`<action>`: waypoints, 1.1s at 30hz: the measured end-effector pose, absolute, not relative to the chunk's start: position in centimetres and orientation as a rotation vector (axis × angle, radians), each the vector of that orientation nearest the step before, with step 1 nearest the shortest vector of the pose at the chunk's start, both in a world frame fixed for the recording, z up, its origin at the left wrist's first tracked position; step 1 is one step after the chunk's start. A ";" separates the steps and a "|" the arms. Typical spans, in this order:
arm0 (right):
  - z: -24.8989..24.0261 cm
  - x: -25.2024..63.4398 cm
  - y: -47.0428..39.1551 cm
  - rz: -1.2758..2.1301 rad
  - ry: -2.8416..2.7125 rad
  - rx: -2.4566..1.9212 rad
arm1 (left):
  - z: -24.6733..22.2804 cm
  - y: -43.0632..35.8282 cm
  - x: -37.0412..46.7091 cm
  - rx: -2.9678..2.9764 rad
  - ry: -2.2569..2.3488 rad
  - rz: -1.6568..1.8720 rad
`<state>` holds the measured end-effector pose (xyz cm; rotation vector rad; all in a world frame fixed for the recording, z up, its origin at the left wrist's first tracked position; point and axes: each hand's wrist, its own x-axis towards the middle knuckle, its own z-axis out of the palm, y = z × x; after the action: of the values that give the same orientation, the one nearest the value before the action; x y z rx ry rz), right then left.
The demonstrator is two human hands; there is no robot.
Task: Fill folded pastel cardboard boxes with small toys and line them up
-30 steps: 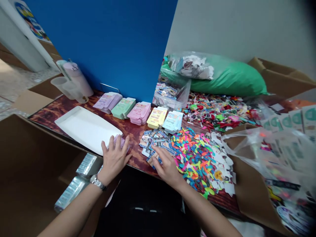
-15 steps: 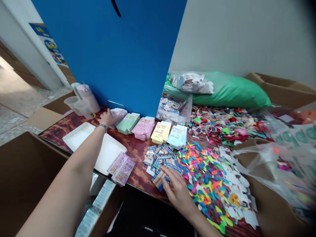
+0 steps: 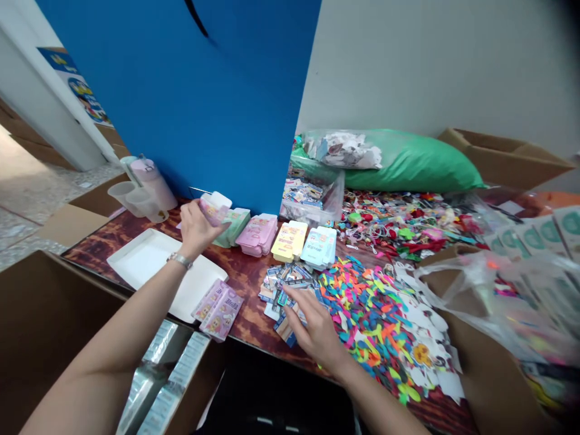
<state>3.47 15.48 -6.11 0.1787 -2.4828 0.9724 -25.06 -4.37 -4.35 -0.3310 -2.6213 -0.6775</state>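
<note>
My left hand [image 3: 196, 225] grips a flattened purple carton [image 3: 214, 208] with a cartoon print, held up at the back of the table. Beside it a row of flat cartons runs rightward: a green stack [image 3: 234, 226], a pink stack [image 3: 257, 234], a yellow stack [image 3: 290, 240] and a light blue stack [image 3: 319, 246]. Over a heap of small blue-and-white printed packets [image 3: 290, 281] rests my right hand [image 3: 317, 326], its fingers stretched out and apart. Two purple cartons [image 3: 220, 309] lie across the near edge of a white tray [image 3: 154, 257].
Colourful small rubber pieces [image 3: 367, 314] cover the table right of my right hand. Clear cups [image 3: 142, 202] and a pink bottle [image 3: 156, 181] stand back left. A blue panel [image 3: 190, 103] rises behind the cartons. Open cardboard boxes [image 3: 49, 338] border the near left.
My left hand has lifted a purple carton up from its stack and turned it upright. My right hand stays over the packets. The whole view has shifted slightly.
</note>
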 end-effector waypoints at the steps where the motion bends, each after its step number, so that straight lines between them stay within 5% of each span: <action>1: -5.5 2.8 15.3 0.960 -2.449 0.192 | -4.5 -3.6 -23.1 -0.471 -2.529 -0.685; 9: -4.0 0.8 14.4 0.663 -2.353 0.101 | -5.9 1.3 -8.8 -0.969 -2.237 -0.848; 22: -4.2 3.6 15.9 1.925 -2.001 -0.321 | -7.8 2.1 -3.9 -1.251 -2.248 -0.635; 33: -4.9 5.0 14.2 1.094 -2.309 -0.047 | -7.2 2.7 -2.9 -1.074 -2.451 -0.318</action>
<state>5.03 14.25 -4.91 -0.0473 -2.3095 1.0935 -2.88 2.70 -7.21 -1.0745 -2.4508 -0.3177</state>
